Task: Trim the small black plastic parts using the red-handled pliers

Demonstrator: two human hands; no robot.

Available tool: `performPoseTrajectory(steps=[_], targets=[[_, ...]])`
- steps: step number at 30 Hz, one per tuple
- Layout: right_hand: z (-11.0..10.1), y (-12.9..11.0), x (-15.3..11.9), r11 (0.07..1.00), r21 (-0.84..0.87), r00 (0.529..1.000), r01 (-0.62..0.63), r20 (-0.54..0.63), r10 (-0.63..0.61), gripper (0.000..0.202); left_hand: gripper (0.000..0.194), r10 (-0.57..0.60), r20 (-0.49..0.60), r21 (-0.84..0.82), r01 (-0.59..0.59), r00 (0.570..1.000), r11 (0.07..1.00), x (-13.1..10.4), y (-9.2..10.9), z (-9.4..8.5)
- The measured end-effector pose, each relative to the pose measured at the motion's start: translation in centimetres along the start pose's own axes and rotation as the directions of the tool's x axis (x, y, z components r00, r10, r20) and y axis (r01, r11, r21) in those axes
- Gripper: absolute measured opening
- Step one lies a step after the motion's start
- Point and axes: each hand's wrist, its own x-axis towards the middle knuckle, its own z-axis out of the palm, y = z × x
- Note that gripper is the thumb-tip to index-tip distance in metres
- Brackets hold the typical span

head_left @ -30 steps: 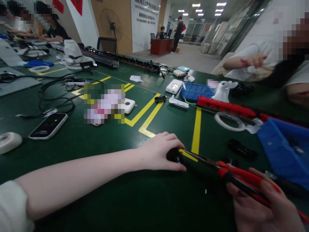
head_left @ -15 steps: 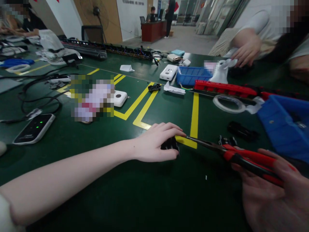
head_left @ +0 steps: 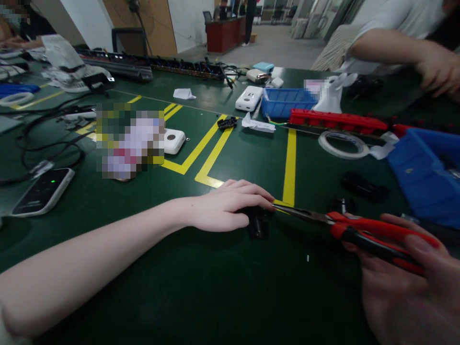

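Observation:
My left hand [head_left: 230,206] reaches over the table with its fingers stretched forward and its thumb apart. Under and beside it lies a small black plastic part [head_left: 258,224], partly covered by the fingers. My right hand [head_left: 406,282] grips red-and-black needle-nose pliers [head_left: 373,239] by the handles. The pliers' jaws look closed, and their tip meets my left index fingertip; whether anything tiny sits between them I cannot tell. Behind the pliers rest another dark part with metal bits [head_left: 341,205] and a black plastic piece [head_left: 364,186].
A large blue bin [head_left: 427,177] stands at right, near a roll of tape [head_left: 343,145] and a red strip [head_left: 338,120]. Farther back are a smaller blue tray [head_left: 287,101] and white devices. A black-and-white device [head_left: 45,191] and cables lie left. A co-worker's hands [head_left: 440,72] show at far right.
My left thumb has drawn back from the black part, leaving more of it exposed. The pliers remain in my right hand. The co-worker's hand has moved right, away from the white bag.

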Motion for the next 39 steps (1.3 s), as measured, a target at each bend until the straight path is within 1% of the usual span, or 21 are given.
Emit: performPoseTrajectory(steps=[3,10,13,16,20,24,31,34,37,39], targets=[[-0.2,0.1,0.1,1.0,-0.01,1.0,0.026,0.009,-0.026,0.029,0.04,0.01,-0.041,0.007,-0.009,0.999,1.0,0.0,-0.1,0.3],[0.1,-0.4,-0.1,0.999,-0.046,1.0,-0.027,0.001,0.027,0.032,0.037,0.053,-0.128,0.047,-0.047,0.99,0.998,0.1,-0.4,1.1],[0.2,-0.4,-0.3,0.999,-0.026,0.999,-0.035,-0.021,0.035,0.031,0.034,0.037,-0.167,0.04,-0.03,0.985,0.999,0.1,-0.4,1.4],[-0.2,0.0,-0.2,1.0,0.001,0.999,-0.022,-0.024,0.022,0.032,0.032,0.028,-0.195,0.025,-0.024,0.98,0.999,0.2,-0.3,1.5],[-0.5,0.2,-0.1,1.0,0.01,0.999,-0.026,-0.021,0.026,0.032,0.032,0.04,-0.211,0.024,-0.036,0.977,0.999,0.2,-0.2,1.5],[-0.1,-0.1,-0.2,0.998,0.035,0.997,-0.062,-0.053,0.063,0.029,0.03,0.038,-0.228,0.018,-0.034,0.973,0.999,0.2,-0.1,1.5],[0.2,-0.2,-0.3,0.998,0.028,0.997,-0.05,-0.066,0.051,0.024,0.026,0.037,-0.246,-0.006,-0.04,0.968,0.999,0.3,0.2,1.4],[0.2,-0.3,-0.4,0.999,0.009,0.998,-0.047,-0.038,0.047,0.024,0.027,0.041,-0.244,-0.007,-0.044,0.969,0.999,0.3,0.1,1.4],[0.2,-0.4,-0.4,0.999,-0.029,1.0,-0.015,0.015,0.016,0.022,0.028,0.045,-0.238,0.0,-0.046,0.97,0.999,0.3,0.0,1.4],[0.2,-0.4,-0.4,0.999,-0.034,1.0,0.0,0.023,0.0,0.024,0.029,0.04,-0.228,0.007,-0.039,0.973,0.999,0.2,0.0,1.5]])
